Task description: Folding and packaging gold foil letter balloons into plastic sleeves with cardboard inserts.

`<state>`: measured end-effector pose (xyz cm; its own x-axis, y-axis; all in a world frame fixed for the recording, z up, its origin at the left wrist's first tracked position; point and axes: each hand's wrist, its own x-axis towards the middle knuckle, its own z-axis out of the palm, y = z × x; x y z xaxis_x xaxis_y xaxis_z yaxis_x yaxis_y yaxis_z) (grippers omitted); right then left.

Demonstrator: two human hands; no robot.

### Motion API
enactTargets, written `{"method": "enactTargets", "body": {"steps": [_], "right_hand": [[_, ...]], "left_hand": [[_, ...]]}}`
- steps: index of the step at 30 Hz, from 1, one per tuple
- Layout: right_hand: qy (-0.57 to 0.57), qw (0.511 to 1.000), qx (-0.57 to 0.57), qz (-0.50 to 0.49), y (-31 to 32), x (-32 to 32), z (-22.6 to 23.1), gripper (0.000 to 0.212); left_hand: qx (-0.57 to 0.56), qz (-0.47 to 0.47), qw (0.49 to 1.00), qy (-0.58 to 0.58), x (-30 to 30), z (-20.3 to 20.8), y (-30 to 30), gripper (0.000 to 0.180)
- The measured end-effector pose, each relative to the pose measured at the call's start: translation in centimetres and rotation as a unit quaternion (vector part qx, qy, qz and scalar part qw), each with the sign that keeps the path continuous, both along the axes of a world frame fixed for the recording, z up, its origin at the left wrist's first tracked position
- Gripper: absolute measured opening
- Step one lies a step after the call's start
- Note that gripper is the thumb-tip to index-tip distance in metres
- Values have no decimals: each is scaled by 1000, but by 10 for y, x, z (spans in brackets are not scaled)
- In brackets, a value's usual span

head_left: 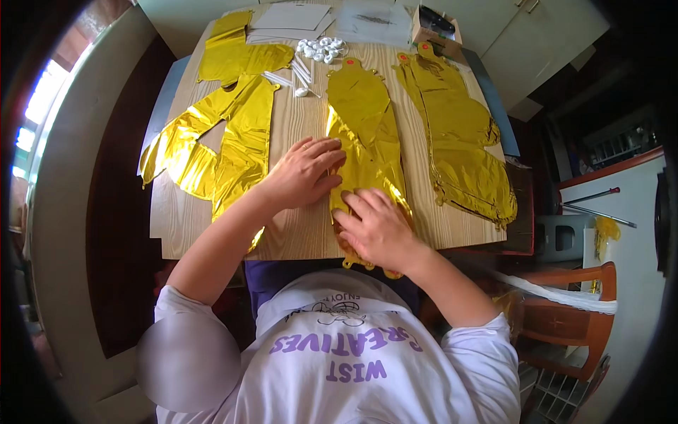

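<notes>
**Middle gold foil balloon (361,106) lies flat under the left hand (304,172) and the right hand (378,226)**

The right hand covers a part of the balloon's lower end, so the foil beneath it is hidden. The left forearm (229,237) crosses the lower part of the left foil balloon (244,134), which therefore cannot be seen whole. Inside the box (428,37) at the far edge, a dark object (436,20) is hard to make out.

The middle balloon reaches slightly over the near edge of the bench (300,240). Bare wood is open on both sides of it, also toward the right foil balloon (455,127). Small white coils (321,49) lie just beside its top end.

The left hand's fingers are bent and close together at the balloon's left edge. The right hand's fingers, a little spread, rest on the foil nearer to the body. Whether either hand pinches the foil, I cannot tell.
</notes>
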<state>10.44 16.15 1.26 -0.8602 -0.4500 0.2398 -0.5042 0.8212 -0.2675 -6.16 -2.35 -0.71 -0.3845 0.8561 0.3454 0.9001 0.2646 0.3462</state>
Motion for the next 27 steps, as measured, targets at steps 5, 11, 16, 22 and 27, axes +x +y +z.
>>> {"method": "enactTargets", "body": {"steps": [5, 11, 16, 22, 27], "right_hand": [[37, 999, -16, -1, -6, 5, -6, 38], [20, 1000, 21, 9, -9, 11, -2, 39], [9, 999, 19, 28, -14, 25, 3, 41], [-14, 999, -41, 22, -15, 31, 2, 42], [35, 996, -61, -47, 16, 12, 14, 33]], "left_hand": [[6, -2, 1000, 27, -32, 1, 4, 44], [15, 2, 1000, 22, -49, -3, 4, 38], [18, 18, 999, 31, -54, -7, 3, 40], [31, 15, 999, 12, -45, -5, 6, 43], [37, 23, 999, 8, -37, -7, 5, 44]]}}
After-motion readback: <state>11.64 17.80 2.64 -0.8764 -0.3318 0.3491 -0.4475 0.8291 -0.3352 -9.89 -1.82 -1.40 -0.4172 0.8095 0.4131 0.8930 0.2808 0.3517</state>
